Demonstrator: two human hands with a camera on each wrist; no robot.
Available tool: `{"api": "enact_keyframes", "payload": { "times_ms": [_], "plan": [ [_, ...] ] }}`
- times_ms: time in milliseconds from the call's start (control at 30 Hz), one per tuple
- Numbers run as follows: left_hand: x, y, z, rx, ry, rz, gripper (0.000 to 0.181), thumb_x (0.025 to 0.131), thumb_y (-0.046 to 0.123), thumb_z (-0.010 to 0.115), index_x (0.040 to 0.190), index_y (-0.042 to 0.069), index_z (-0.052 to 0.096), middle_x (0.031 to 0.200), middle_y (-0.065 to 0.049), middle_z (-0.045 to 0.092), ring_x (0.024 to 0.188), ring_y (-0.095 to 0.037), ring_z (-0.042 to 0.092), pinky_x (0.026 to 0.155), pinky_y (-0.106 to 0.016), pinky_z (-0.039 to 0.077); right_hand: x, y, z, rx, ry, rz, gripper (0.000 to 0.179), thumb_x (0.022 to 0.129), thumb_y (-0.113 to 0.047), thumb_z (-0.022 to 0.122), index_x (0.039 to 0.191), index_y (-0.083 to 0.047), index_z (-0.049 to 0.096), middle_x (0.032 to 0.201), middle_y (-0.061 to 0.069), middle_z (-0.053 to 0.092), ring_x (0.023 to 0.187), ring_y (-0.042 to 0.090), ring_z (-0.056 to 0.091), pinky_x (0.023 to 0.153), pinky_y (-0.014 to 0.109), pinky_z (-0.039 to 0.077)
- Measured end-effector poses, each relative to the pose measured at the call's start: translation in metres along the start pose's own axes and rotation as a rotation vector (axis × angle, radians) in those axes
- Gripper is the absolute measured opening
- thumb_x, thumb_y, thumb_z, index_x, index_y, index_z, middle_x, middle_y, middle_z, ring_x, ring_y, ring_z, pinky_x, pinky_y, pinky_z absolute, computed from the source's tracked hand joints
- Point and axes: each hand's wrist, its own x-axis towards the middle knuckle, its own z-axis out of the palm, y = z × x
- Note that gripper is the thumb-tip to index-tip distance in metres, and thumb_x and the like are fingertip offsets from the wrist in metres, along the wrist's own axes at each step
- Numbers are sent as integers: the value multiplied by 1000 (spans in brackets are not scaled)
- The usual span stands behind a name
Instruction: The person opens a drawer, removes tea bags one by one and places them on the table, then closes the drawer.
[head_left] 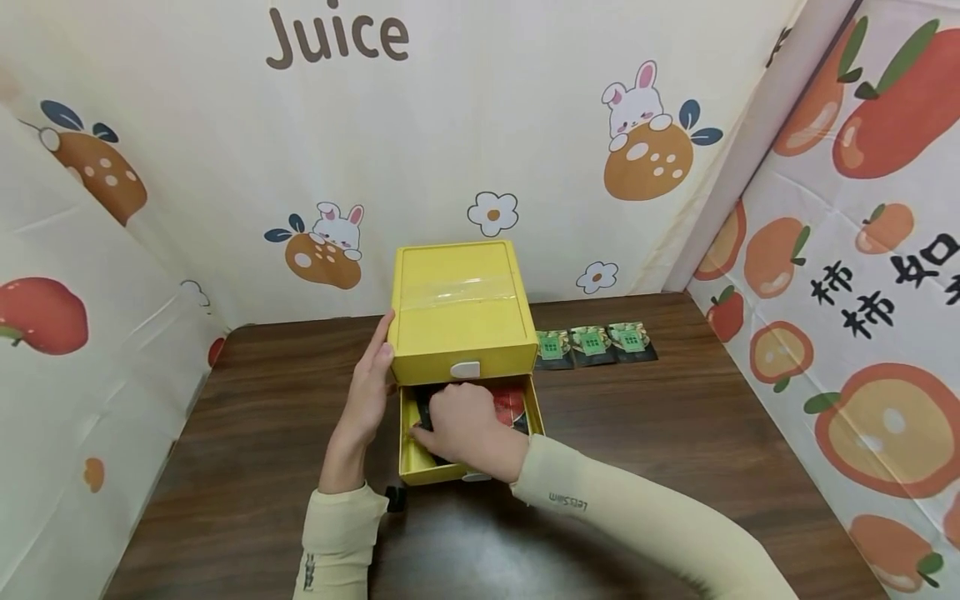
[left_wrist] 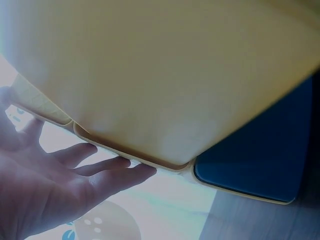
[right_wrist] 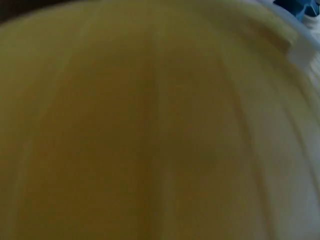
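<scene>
A yellow two-drawer box (head_left: 461, 327) stands at the middle of the tabletop's back edge, its lower drawer (head_left: 431, 477) pulled out toward the near side of the tabletop (head_left: 645, 467) while the upper one sits closed. The left hand (head_left: 367, 396) rests against the box's left side with its fingers extended, touching the wall without grasping it; the left wrist view likewise has the fingertips along the box's edge. The right hand (head_left: 465, 421) reaches into the open drawer, knuckles up and fingers bent downward, thumb toward the drawer's left wall; whether it grips anything there cannot be told, as the fingertips are hidden, and the right wrist view is filled by a blurred yellow surface. Beside that hand, toward the drawer's right rear corner, lies a red-and-black packet (head_left: 508, 406), partly covered. Clear tape (head_left: 459, 291) crosses the box's top, and a pale pull tab (head_left: 465, 369) marks the upper drawer's front. Three green-and-black packets (head_left: 592, 343) lie in a row between the box and the tabletop's back right corner, before a curtain (head_left: 450, 150) printed with rabbits.
</scene>
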Motion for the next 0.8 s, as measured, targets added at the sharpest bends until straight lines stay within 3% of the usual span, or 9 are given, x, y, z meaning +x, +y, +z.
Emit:
{"api": "enact_keyframes", "payload": {
  "times_ms": [300, 500, 600, 800],
  "plan": [
    [1, 0, 1, 3, 10, 9, 49, 106, 36, 31, 154, 33, 24, 157, 2, 21, 131, -34, 35, 90, -70, 36, 1, 4, 2, 14, -52, -4, 28, 81, -35, 72, 90, -10, 61, 77, 5, 59, 65, 23, 60, 49, 38, 50],
    [2, 0, 0, 11, 10, 19, 49, 106, 37, 31, 155, 33, 24, 157, 2, 21, 130, -34, 36, 89, -70, 36, 0, 2, 5, -130, 17, -69, 22, 81, -29, 75, 88, -11, 64, 77, 4, 59, 67, 18, 60, 49, 34, 50],
    [2, -2, 0, 10, 4, 26, 49, 106, 37, 31, 155, 32, 24, 157, 1, 22, 130, -35, 36, 89, -70, 36, -1, -1, 7, -193, 21, -63, 19, 83, -28, 76, 88, -12, 67, 78, 3, 59, 66, 17, 59, 47, 34, 50],
    [0, -3, 1, 3, 4, 38, 50, 106, 36, 30, 155, 30, 23, 157, -1, 21, 130, -36, 36, 89, -70, 36, -4, -1, 7, -188, -23, -14, 16, 88, -26, 72, 97, -13, 69, 89, 3, 61, 68, 24, 60, 51, 41, 52]
  ]
}}
